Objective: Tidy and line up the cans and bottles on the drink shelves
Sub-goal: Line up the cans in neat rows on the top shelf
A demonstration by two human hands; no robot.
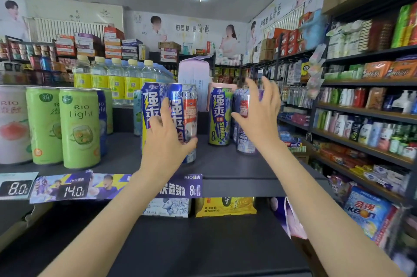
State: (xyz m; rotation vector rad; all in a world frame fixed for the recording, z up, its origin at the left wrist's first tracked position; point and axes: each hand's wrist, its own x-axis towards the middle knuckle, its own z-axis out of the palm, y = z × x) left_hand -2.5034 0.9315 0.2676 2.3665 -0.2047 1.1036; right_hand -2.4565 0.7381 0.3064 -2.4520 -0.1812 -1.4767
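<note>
Cans of RIO stand upright on the dark top shelf in front of us, long axes vertical, labels facing us. Our left hand wraps its fingers and thumb round a blue can near the shelf's middle, with a blue-and-yellow can touching it on the left. Our right hand is spread, fingers apart, just in front of a pale blue can; we cannot tell whether it touches. Between our hands stands a blue-and-green can, apart from both. To the left, green RIO Light cans and a pink peach can stand in a row at the shelf edge. Behind them, water bottles with yellow labels are upright in a line. Price tags hang on the shelf lip. Below, boxed packs sit on the lower shelf.
</note>
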